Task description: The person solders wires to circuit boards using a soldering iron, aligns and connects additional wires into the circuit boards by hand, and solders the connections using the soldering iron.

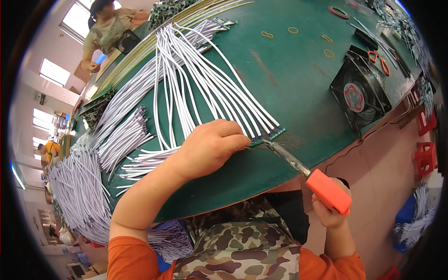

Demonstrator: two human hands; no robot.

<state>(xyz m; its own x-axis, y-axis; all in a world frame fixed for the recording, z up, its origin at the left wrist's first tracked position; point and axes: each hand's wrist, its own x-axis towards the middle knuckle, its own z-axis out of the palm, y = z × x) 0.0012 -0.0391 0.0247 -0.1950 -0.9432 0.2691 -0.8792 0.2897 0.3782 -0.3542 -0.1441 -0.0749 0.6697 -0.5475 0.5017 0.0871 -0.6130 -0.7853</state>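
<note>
My right hand [326, 213] grips the orange handle of a soldering iron [329, 190]. Its metal tip touches or nearly touches a narrow green circuit board strip [279, 134] close to the table's near edge. From the strip, a row of white cables [235, 102] fans away across the tabletop. My left hand [210, 147] lies over the strip's left part, thumb and fingers pinched together on a white cable at the board. The fingers hide the cable's end and that stretch of the strip.
Bundles of white cables [77, 182] cover the left of the green table [289, 88]. A black fan [359, 95] stands at right, near orange-handled scissors [379, 62]. Rubber bands [293, 30] lie farther back. Across the table sits a person [109, 30]. Red stools [423, 158] stand on the floor.
</note>
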